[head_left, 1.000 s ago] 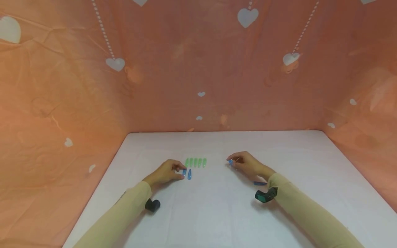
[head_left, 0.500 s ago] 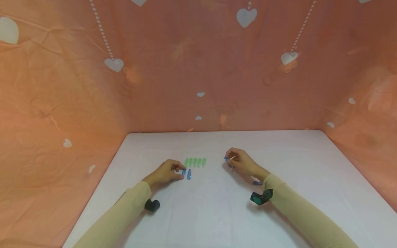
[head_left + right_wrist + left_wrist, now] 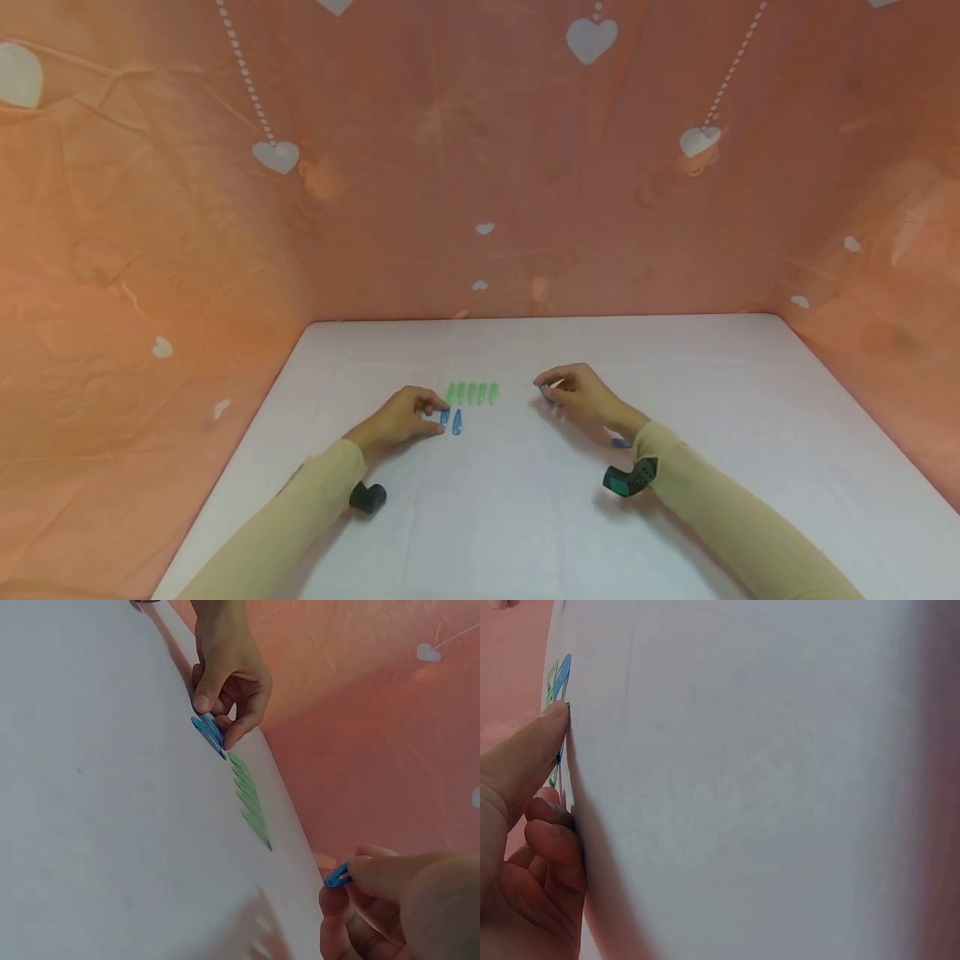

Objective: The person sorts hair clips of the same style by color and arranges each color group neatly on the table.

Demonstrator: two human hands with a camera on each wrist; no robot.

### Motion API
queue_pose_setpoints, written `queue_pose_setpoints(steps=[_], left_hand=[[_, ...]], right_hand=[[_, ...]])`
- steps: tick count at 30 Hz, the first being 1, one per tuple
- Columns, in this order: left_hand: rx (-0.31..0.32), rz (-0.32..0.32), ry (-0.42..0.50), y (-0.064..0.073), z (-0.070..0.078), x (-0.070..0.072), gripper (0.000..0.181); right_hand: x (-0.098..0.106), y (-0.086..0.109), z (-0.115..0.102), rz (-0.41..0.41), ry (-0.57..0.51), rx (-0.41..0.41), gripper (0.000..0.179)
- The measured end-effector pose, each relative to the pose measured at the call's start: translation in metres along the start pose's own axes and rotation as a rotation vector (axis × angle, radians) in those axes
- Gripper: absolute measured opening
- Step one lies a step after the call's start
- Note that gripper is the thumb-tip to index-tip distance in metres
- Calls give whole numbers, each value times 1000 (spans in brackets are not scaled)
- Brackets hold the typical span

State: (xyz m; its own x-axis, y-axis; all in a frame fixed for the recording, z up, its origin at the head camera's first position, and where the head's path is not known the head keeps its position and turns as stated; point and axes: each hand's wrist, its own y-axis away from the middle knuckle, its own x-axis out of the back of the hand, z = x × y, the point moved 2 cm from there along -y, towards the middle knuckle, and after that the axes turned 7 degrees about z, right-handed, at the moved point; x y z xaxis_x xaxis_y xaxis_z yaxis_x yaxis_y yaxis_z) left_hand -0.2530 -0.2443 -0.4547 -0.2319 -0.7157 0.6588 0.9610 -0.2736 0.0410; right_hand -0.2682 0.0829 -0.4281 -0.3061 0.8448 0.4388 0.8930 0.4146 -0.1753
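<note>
My left hand (image 3: 405, 414) rests at the table, thumb and index finger gripping the two ends of a blue hair clip (image 3: 446, 417). Just right of it lies a second blue hair clip (image 3: 457, 422), roughly parallel. Behind these is a row of several green hair clips (image 3: 472, 393), side by side. Over to the right, my right hand (image 3: 588, 396) pinches another blue hair clip (image 3: 339, 875) between thumb and fingers, raised over the table. The left wrist view shows the left thumb (image 3: 536, 742) covering most of the clip it holds.
One more blue hair clip (image 3: 621, 443) lies on the white table (image 3: 510, 517) beneath my right wrist. Each sleeve carries a dark wrist camera, such as the right one (image 3: 630, 478). An orange cloth with white hearts (image 3: 480, 192) encloses the table's back and sides.
My right hand has shifted slightly left with its blue hair clip, and the clip's tilt has changed between the fingers. My left hand has stayed in place.
</note>
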Motion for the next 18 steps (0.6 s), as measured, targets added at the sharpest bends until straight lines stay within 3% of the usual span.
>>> queue_pose_setpoints(steps=[18], left_hand=[[-5, -3, 6, -1, 1, 1, 31]], right_hand=[[2, -1, 4, -11, -4, -15, 29]])
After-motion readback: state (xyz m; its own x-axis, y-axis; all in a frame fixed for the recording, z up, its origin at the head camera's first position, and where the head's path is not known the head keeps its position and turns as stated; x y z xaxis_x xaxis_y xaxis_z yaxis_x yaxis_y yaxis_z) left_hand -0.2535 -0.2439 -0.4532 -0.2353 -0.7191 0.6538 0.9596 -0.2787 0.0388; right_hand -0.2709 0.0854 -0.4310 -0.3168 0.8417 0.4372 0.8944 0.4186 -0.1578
